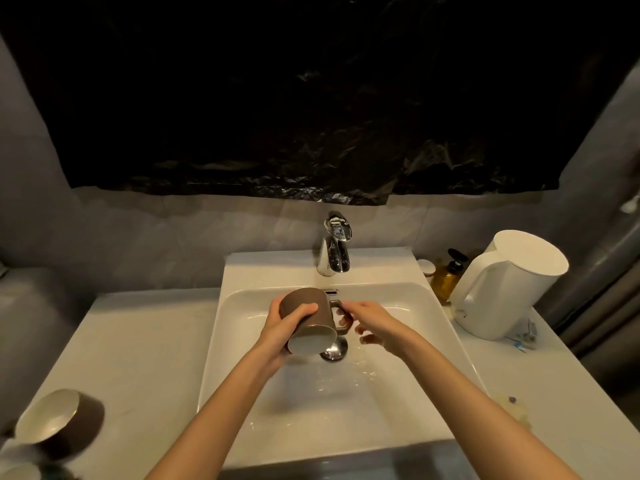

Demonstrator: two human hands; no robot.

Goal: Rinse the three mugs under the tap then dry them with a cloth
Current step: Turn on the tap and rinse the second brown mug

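Note:
A brown mug (317,315) with a pale inside is tilted over the white sink (398,393), its mouth facing down toward me. My left hand (282,327) grips its body from the left. My right hand (367,320) is beside the mug's handle, fingers spread, fingertips touching the handle. The chrome tap (334,251) stands behind the basin; I see no water stream. A second brown mug (60,422) stands on the counter at the far left. Something pale sits at the bottom left corner (17,471), too cut off to identify.
A white kettle (502,285) stands on the counter right of the sink, with an amber pump bottle (448,273) and a small jar (426,268) behind it. The drain plug (334,348) lies under the mug. A black plastic sheet (311,98) covers the wall above.

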